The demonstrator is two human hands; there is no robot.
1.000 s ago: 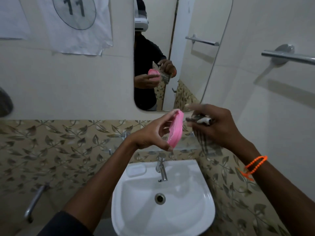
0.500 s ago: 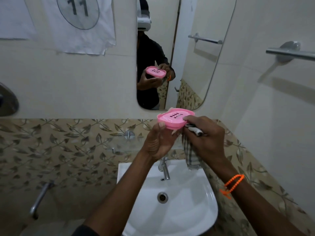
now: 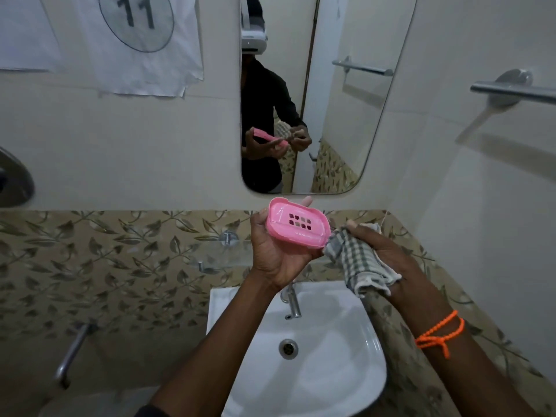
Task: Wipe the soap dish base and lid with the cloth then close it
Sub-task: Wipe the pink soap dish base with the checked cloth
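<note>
Pink soap dish base point(image 3: 296, 225) held in left hand point(image 3: 278, 254); right hand point(image 3: 380, 251) grips cloth point(image 3: 356, 260).

Place: a small bathroom.
Basin: white wall-hung sink point(image 3: 355, 386) with a chrome tap point(image 3: 293, 302) over its drain.
Above it: a rounded mirror point(image 3: 346, 94).
Walls: cream tiles, a leaf-patterned tile band point(image 3: 105, 254).
Fittings: a steel towel bar point(image 3: 511, 91) on the right wall.

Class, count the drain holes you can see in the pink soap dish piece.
8, in two rows of four at the middle of the pink piece, which the left hand holds above the sink. None seem hidden.
</note>
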